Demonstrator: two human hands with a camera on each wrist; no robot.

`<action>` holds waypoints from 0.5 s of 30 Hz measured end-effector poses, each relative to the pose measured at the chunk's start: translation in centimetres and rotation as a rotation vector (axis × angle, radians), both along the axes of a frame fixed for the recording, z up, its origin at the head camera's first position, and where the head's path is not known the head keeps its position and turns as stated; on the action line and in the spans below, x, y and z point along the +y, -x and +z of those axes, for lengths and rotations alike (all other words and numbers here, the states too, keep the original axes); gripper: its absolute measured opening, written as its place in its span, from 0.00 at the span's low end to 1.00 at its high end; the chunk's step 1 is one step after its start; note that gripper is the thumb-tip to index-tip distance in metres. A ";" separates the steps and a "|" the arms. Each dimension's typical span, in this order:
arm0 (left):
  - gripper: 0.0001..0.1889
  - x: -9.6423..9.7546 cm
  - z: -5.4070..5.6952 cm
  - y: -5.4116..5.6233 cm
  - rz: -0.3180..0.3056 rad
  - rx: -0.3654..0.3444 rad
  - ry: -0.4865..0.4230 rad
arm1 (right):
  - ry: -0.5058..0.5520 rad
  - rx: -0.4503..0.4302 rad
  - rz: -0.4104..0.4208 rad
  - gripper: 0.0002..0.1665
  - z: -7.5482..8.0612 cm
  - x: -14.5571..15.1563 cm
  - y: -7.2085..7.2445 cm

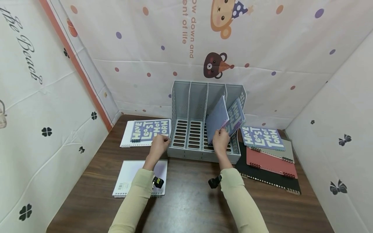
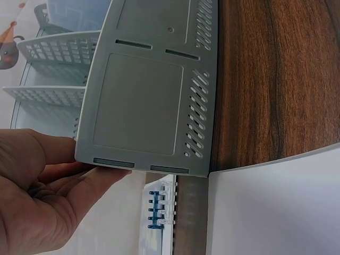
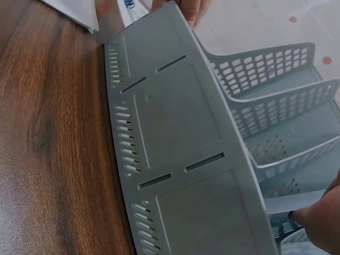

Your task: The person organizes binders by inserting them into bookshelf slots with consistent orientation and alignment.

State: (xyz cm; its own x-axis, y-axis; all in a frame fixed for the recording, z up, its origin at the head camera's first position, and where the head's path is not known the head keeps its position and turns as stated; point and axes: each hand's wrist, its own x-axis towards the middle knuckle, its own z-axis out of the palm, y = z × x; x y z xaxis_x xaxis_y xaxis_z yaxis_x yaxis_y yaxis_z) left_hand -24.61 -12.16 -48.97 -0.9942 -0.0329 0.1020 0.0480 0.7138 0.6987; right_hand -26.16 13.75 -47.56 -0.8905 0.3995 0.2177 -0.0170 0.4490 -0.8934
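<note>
A grey file organizer [image 1: 186,153] with upright dividers stands at the back of the table. My right hand [image 1: 220,140] pinches the near edge of a blue-purple spiral notebook [image 1: 216,118], which leans upright in the organizer's third compartment from the left. To its right, a blue lettered notebook [image 1: 237,114] stands tilted in the rightmost compartment. My left hand [image 1: 158,146] grips the organizer's front left corner, fingers on either side of the wall in the left wrist view. Only part of the right hand [image 3: 324,223] shows in the right wrist view; the notebook's lower end is hidden.
Left of the organizer, a blue lettered notebook [image 1: 150,130] lies on a white notebook [image 1: 126,136]. A white spiral notebook [image 1: 123,178] lies nearer, partly under the left forearm. On the right, a lettered notebook [image 1: 262,137] overlaps grey, red [image 1: 271,161] and black [image 1: 271,182] ones.
</note>
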 end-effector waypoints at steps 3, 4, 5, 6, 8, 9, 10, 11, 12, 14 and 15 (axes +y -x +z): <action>0.08 0.0 0.0 0.1 0.002 -0.008 0.000 | -0.012 -0.002 -0.018 0.19 -0.3 0.0 0.5; 0.08 0.0 0.1 0.1 0.003 -0.011 -0.001 | -0.019 0.000 -0.024 0.19 -0.5 0.0 0.6; 0.08 0.0 0.1 0.1 0.004 -0.012 -0.001 | -0.030 0.002 -0.033 0.19 -0.5 0.0 0.7; 0.08 0.0 0.1 0.1 0.005 -0.013 -0.002 | -0.036 0.003 -0.040 0.18 -0.6 0.0 0.8; 0.08 0.1 0.1 0.1 0.003 -0.012 -0.001 | -0.035 0.001 -0.042 0.17 -0.7 0.0 1.0; 0.08 0.1 0.1 0.1 0.003 -0.010 -0.002 | -0.035 -0.007 -0.039 0.17 -0.9 0.0 1.1; 0.08 0.1 0.1 0.0 0.002 -0.009 -0.002 | -0.034 -0.014 -0.039 0.16 -0.9 0.0 1.2; 0.08 0.1 0.1 0.0 0.001 -0.006 -0.001 | -0.031 -0.023 -0.037 0.16 -1.0 0.0 1.2; 0.07 0.0 0.1 0.0 0.000 -0.002 0.000 | -0.027 -0.034 -0.031 0.16 -1.1 0.0 1.3; 0.07 0.0 0.0 0.0 0.000 0.003 0.001 | -0.024 -0.051 -0.023 0.15 -1.2 -0.1 1.3; 0.07 0.0 0.0 0.0 0.000 0.002 0.001 | -0.026 -0.056 -0.025 0.15 -1.3 -0.1 1.4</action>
State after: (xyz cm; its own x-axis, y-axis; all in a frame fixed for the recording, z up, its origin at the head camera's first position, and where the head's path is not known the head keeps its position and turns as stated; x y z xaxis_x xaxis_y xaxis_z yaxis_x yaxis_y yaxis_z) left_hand -24.60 -12.20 -48.93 -0.9940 -0.0325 0.1041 0.0497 0.7144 0.6980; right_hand -27.52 13.60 -48.83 -0.8915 0.4164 0.1784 0.0440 0.4716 -0.8807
